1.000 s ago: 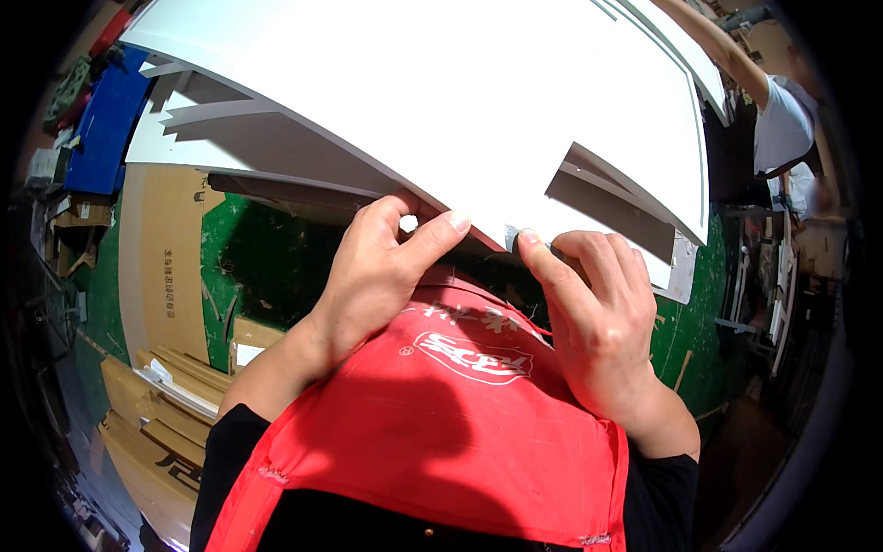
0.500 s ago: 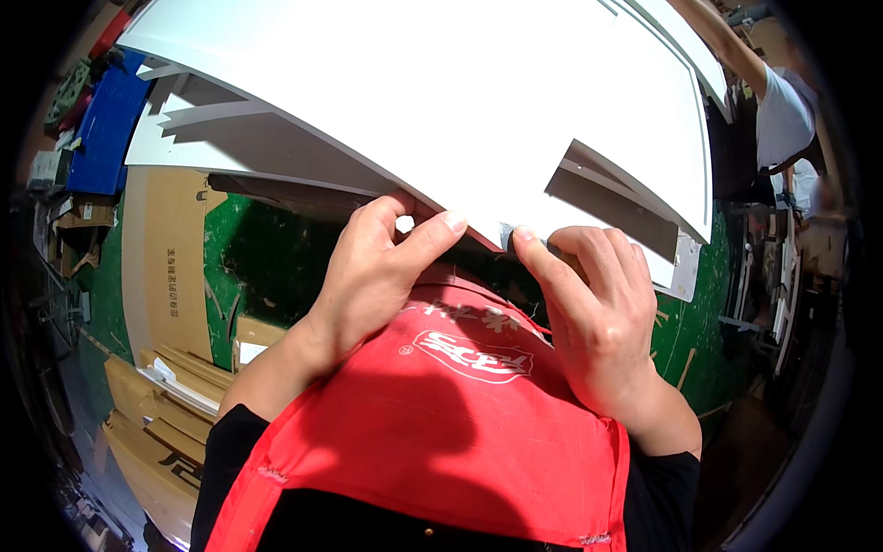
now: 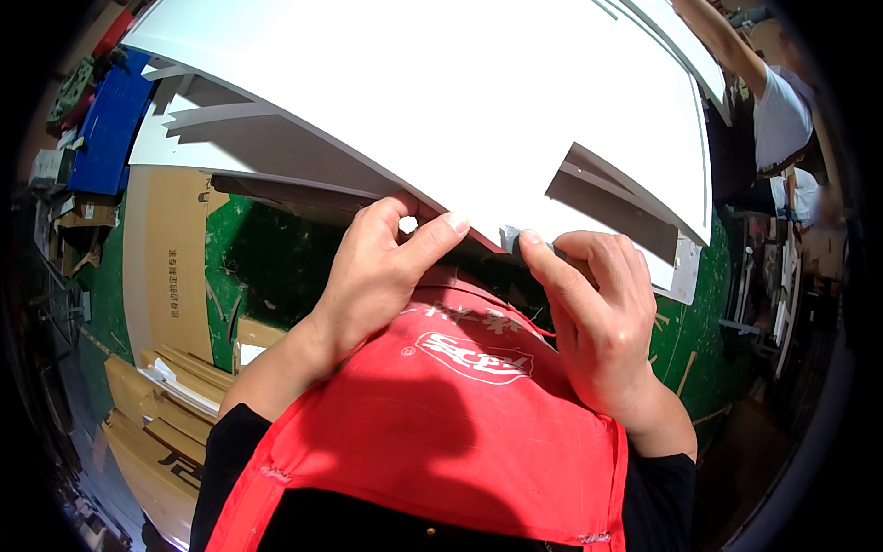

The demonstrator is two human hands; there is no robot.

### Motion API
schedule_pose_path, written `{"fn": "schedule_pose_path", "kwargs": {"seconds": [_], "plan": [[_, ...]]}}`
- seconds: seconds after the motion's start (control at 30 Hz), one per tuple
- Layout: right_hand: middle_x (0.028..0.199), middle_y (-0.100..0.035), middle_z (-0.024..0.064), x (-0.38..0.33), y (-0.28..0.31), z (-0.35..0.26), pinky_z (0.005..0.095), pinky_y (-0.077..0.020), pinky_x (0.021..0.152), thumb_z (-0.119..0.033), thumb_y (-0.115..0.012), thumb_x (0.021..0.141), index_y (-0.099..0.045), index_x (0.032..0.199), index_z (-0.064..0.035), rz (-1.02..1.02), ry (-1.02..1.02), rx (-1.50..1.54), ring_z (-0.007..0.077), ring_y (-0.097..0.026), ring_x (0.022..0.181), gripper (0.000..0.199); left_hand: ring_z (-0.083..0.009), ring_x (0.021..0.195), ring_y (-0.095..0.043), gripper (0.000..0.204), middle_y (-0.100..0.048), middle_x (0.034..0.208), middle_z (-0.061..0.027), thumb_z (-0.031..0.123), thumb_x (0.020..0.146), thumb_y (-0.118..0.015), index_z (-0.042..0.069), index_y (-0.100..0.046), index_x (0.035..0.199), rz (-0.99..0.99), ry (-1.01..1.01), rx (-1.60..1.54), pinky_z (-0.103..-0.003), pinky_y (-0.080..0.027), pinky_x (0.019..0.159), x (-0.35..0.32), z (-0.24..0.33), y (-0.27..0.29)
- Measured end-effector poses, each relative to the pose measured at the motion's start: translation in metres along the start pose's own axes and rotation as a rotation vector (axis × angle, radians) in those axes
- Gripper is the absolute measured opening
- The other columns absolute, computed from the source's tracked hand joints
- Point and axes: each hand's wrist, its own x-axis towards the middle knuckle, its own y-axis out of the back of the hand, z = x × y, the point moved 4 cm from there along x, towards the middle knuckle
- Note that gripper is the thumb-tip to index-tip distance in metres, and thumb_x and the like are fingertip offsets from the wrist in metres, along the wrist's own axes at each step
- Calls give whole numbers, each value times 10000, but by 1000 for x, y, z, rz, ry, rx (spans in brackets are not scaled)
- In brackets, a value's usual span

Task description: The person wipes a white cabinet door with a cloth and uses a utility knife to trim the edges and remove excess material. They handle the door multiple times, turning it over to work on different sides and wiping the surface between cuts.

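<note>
A large white panel [image 3: 441, 110] with a rectangular cutout lies in front of me. My left hand [image 3: 382, 253] pinches its near edge, thumb on top and fingers curled underneath. A small white wad [image 3: 407, 224] shows in the crook between that thumb and the fingers. Close to the same edge, right of the left thumb, my right hand [image 3: 598, 304] is closed on a small grey flat piece [image 3: 510, 237]. The piece reaches the panel edge; its exact kind I cannot make out, since the fingers cover part of it.
More white boards [image 3: 230, 152] lie under the panel. Flat brown cardboard [image 3: 166, 258] and stacked cartons [image 3: 152, 414] are at the left, near a blue box [image 3: 110, 124]. Green floor [image 3: 685, 340] shows at the right. A person in a white shirt [image 3: 785, 120] stands far right, one arm stretched toward the boards.
My right thumb and the grey piece have shifted very slightly to the right, and more of the piece shows. My left hand keeps its grip on the panel edge.
</note>
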Motion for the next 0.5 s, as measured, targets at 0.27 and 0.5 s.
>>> {"fn": "schedule_pose_path", "kwargs": {"seconds": [0.27, 0.5], "plan": [[893, -585, 64, 5, 1, -1, 327, -379, 620, -46, -663, 699, -693, 1106, -45, 26, 77, -63, 200, -539, 748, 408, -112, 847, -631, 349, -708, 933, -103, 263, 923, -666, -75, -679, 1003, 7, -6, 26, -264, -509, 783, 2, -4, 3], [893, -580, 68, -11, -2, 5, 322, -383, 622, -43, -669, 677, -692, 1119, -49, -7, 28, 33, 201, -536, 750, 443, -113, 859, -628, 338, -709, 931, -95, 255, 924, -660, -74, -682, 999, -3, -11, 9, -269, -504, 800, 1, -2, 0]]}}
